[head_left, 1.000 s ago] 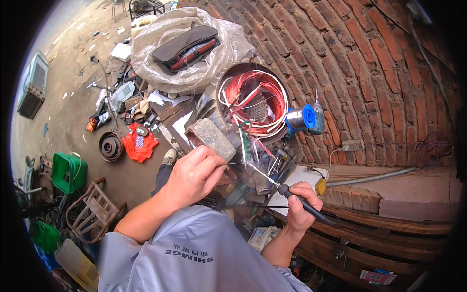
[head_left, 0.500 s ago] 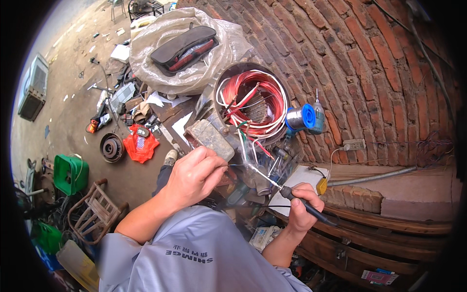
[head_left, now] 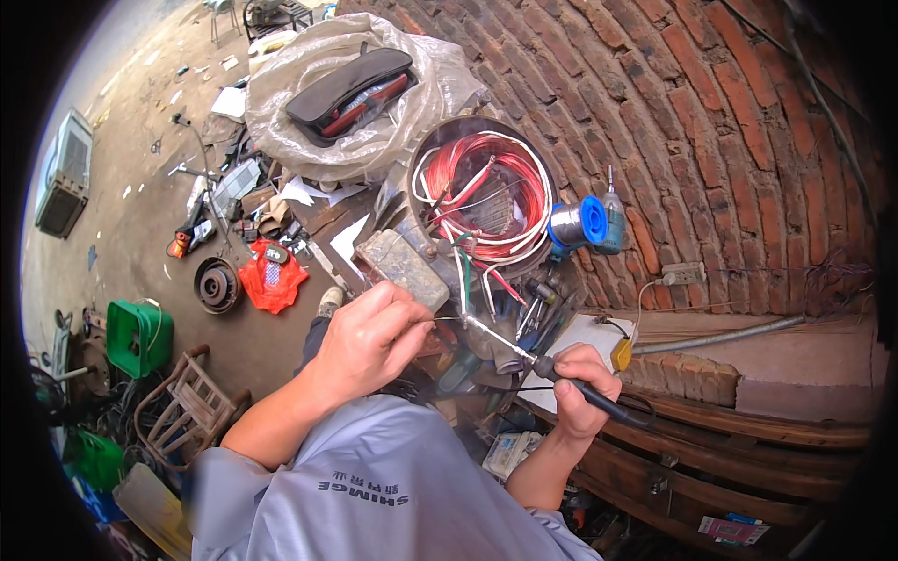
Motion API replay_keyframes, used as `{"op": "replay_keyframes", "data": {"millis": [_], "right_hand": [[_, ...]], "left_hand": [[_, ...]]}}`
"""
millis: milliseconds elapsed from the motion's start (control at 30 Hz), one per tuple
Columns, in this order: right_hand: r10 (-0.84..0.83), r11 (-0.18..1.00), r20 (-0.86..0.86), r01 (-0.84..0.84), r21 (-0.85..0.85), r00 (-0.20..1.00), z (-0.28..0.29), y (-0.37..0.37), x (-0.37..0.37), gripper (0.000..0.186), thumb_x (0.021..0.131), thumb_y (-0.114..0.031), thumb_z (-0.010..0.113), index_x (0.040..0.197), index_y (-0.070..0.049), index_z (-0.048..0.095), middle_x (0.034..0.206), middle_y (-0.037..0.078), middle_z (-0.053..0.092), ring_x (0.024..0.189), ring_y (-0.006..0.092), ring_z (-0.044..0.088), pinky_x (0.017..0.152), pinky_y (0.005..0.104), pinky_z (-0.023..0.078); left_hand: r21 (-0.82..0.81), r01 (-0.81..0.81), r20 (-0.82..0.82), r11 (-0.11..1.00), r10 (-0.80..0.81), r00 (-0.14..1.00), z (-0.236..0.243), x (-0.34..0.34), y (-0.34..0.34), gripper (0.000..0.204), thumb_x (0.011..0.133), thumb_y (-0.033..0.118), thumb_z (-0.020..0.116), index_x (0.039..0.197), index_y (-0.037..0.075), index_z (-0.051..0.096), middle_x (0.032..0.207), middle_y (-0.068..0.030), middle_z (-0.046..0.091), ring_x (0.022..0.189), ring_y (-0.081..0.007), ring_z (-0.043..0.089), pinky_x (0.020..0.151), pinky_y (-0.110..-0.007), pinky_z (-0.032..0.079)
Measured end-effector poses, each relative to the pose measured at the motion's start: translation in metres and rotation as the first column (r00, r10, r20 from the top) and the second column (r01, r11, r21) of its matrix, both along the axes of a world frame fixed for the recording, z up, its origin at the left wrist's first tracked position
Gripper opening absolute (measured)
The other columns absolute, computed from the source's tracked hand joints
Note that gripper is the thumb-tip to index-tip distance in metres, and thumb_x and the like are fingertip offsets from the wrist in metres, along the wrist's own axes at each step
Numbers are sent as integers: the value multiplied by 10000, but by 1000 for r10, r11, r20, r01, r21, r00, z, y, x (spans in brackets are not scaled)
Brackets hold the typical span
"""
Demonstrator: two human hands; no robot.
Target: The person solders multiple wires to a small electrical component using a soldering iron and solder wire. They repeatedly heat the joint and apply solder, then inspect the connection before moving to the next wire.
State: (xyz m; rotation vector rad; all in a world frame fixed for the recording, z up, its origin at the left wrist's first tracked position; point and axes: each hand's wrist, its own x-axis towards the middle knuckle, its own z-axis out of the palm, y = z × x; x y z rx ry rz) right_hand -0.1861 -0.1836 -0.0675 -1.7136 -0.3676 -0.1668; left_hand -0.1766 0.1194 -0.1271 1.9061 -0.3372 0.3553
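My left hand (head_left: 369,337) is closed, pinching a thin solder wire that reaches right to the wire joint. My right hand (head_left: 580,393) grips a black-handled soldering iron (head_left: 601,404), its tip meeting a white lead (head_left: 465,297) at that joint. Above, a round metal motor housing (head_left: 418,164) holds coiled red and white wires (head_left: 486,192), with green and red leads hanging out. A weathered metal box (head_left: 402,268) is attached at the housing's lower left. A blue-ended solder spool (head_left: 578,222) and a cordless driver (head_left: 610,229) stand to the right.
A plastic sack (head_left: 271,112) bears a dark pouch. Scattered tools, paper and a red bag (head_left: 273,285) lie left, with a green bucket (head_left: 131,337) and rusty metal frame (head_left: 187,402). A brick wall (head_left: 683,140) and wooden planks (head_left: 730,430) occupy the right.
Both hands keep their grips with little movement. The soldering iron's tip has shifted very slightly up and left at the joint.
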Motion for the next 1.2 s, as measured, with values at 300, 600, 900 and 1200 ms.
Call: {"op": "replay_keyframes", "data": {"millis": [300, 600, 900, 1200], "right_hand": [[-8, 1000, -11, 8, -5, 1000, -1, 1, 0, 231, 825, -86, 820, 1005, 54, 787, 894, 145, 700, 834, 226, 642, 777, 328, 498], [-12, 1000, -22, 12, 4, 1000, -1, 1, -2, 221, 829, -74, 809, 1005, 57, 785, 894, 142, 693, 833, 225, 638, 777, 327, 498], [-14, 1000, -38, 15, 11, 999, -2, 1, -2, 218, 829, -72, 805, 1002, 59, 782, 908, 146, 694, 845, 221, 639, 780, 322, 496], [-47, 999, -53, 48, 18, 998, -3, 1, -2, 233, 824, -87, 805, 999, 66, 783, 908, 149, 704, 833, 218, 640, 770, 315, 492]], "left_hand": [[33, -19, -8, 999, 19, 1000, 5, 2, -1, 120, 874, 54, 796, 984, 64, 751, 909, -93, 655, 812, -290, 708, 707, -395, 585], [85, 8, -3, 996, -8, 1000, 8, 2, -1, 147, 876, 9, 793, 1011, 35, 738, 934, -109, 641, 811, -279, 686, 708, -381, 564], [101, 7, 19, 995, -9, 1000, 9, 6, -5, 134, 877, 22, 789, 997, 48, 737, 922, -99, 640, 801, -279, 690, 685, -388, 562], [167, 18, 45, 986, -26, 999, 14, 10, -5, 136, 863, 40, 790, 986, 58, 734, 903, -89, 645, 788, -278, 688, 663, -390, 561]]}}
